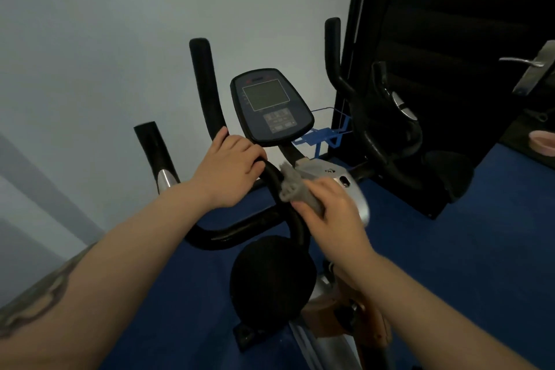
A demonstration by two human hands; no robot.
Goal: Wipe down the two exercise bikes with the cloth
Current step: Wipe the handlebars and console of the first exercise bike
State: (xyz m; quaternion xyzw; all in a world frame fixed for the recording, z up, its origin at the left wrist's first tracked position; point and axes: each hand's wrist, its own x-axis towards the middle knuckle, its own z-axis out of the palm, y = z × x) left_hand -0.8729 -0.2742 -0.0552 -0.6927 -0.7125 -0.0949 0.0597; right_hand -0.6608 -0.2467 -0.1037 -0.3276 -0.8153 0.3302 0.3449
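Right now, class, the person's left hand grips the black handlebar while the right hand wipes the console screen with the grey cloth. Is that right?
Not quite. The head view shows the right hand holding the grey cloth against the black handlebar, below the console screen, not on it. The left hand does grip the handlebar.

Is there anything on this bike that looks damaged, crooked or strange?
Nothing stands out. The left hand grips the handlebar, the right hand holds the grey cloth against it, and the console looks intact.

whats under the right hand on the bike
A grey cloth, held by the right hand against the black handlebar. The hand covers the cloth's lower part and the bar beneath.
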